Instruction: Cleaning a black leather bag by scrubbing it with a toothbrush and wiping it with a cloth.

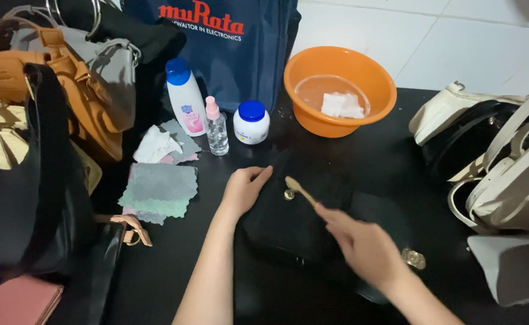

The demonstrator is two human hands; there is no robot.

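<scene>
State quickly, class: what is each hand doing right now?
Left hand: open, resting flat on the black bag.
Right hand: closed around a small brush, its head on the bag.

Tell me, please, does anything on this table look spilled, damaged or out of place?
Nothing stands out. The bottles and jar stand upright, the water stays in the orange bowl, and the cloths lie flat beside the black bag.
</scene>
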